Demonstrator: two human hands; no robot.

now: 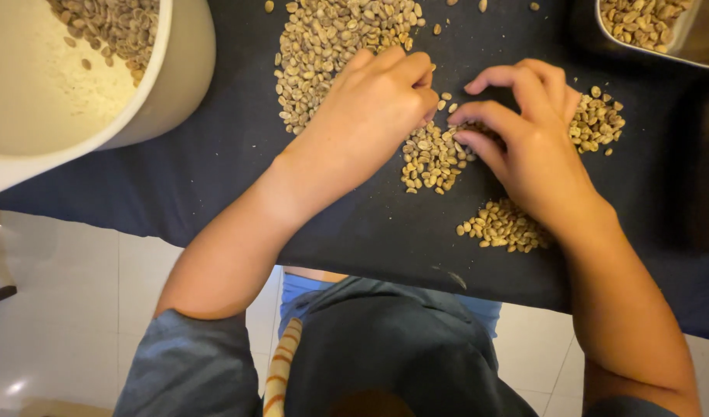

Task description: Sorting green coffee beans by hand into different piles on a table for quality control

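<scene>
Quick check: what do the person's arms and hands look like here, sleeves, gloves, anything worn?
Both hands are bare: no gloves, and no rings or watch visible on the left hand or the right hand. Forearms are uncovered. Short blue-grey sleeves end at the upper arms; the right one barely shows at the frame's bottom edge.

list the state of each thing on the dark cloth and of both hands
left hand: curled, fingertips on the middle pile
right hand: fingers bent, picking at the middle pile
middle pile: small, loose
big pile: spread wide
white tub: open, few beans inside
metal tray: open, holds beans
dark cloth: flat
</scene>
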